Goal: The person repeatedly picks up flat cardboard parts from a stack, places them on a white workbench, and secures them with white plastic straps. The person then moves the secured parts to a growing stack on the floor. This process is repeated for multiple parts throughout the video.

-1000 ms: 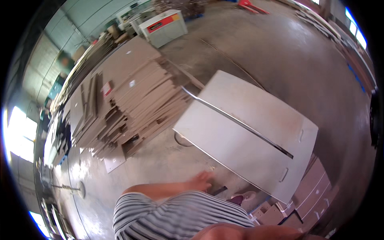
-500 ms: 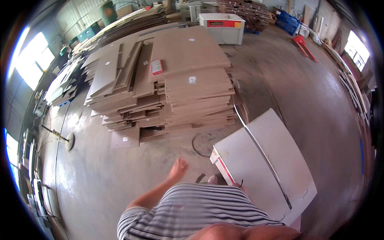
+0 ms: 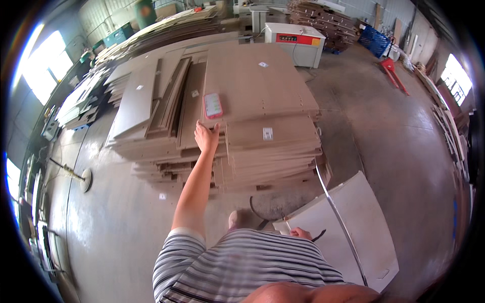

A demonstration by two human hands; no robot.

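Note:
My left hand [image 3: 206, 138] is stretched forward over the front edge of a stack of brown panels [image 3: 252, 76], its fingers apart and nothing in them. Just beyond its fingertips a red-and-white flat case or box [image 3: 212, 105] lies on the panels. In front of my waist, at the near corner of a white machine [image 3: 348, 217], my right hand [image 3: 301, 233] is closed. A dark strap end [image 3: 319, 236] sticks out beside it; my striped shirt hides part of that hand. A black strap [image 3: 254, 206] curves on the floor near my shoe.
A second white machine with a red panel [image 3: 295, 40] stands behind the stack. A red pallet jack [image 3: 394, 76] and a blue pallet [image 3: 373, 41] are at the far right. On the left stands a pole on a round base [image 3: 86, 180]. More boards [image 3: 323, 22] are piled behind.
My left hand has gone from beside my waist forward to the panel stack, and its fingers have opened. My right hand has come into view with the dark strap end.

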